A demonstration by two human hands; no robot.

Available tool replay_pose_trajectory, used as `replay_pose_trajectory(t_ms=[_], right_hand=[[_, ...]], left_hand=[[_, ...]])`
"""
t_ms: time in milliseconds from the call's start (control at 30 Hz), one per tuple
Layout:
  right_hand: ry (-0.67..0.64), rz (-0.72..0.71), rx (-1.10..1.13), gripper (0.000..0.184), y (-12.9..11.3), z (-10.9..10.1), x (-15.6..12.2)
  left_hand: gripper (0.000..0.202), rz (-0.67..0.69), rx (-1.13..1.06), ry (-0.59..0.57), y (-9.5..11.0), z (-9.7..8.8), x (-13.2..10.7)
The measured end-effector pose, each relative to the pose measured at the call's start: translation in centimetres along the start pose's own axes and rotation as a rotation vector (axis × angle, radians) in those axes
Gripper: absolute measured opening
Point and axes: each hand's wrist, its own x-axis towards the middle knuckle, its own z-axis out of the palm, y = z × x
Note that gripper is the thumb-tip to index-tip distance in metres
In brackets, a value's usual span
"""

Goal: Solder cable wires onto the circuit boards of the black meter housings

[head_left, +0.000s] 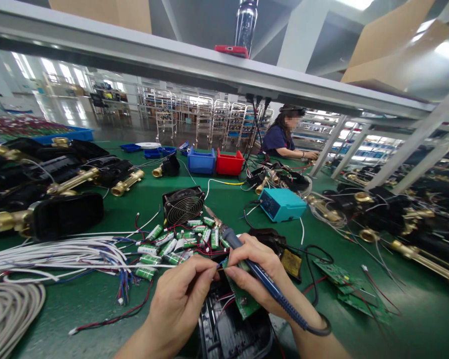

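Observation:
My right hand [260, 279] is closed round a blue soldering iron [269, 286], whose cable loops off by my wrist. Its tip end points up past my fingers towards a pile of green cylindrical batteries [175, 242]. My left hand [181, 299] pinches something thin, a wire or lead too small to make out, right against my right fingertips. Both hands hover over a green circuit board [243, 301] that sits in a black housing [228, 331] near the table's front edge.
A small black fan [183, 203] and a teal soldering station [282, 203] stand behind the batteries. White wire bundles [41, 257] lie left, black units with brass fittings [63, 212] left and right, spare boards [344, 284] right. A person [284, 137] works at the far side.

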Motion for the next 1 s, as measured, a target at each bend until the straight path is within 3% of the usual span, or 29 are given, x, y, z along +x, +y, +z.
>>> replay_pose_trajectory(t_ms=[300,500,733,867,1000], right_hand=[[0.012,-0.082,-0.071,0.007,0.3,0.2,-0.2],[0.141,-0.170,-0.162,0.011,0.3,1.0,-0.3],[0.239,-0.067,-0.399,0.020,-1.3,0.3,-0.2],[0.147,0.110,-0.359,0.005,-2.4,-0.6,-1.3],[0.025,0.300,-0.402,0.050,-3.5,-0.2,-3.4]], left_hand=[[0.016,-0.024,-0.088,0.051,0.1,0.1,0.5],[0.015,-0.049,-0.100,0.037,0.1,0.2,0.4],[0.013,-0.204,-0.070,0.102,-0.2,0.2,0.3],[0.013,-0.272,-0.109,0.065,-0.9,0.1,0.4],[0.013,-0.359,-0.169,0.004,-1.4,0.0,0.5]])
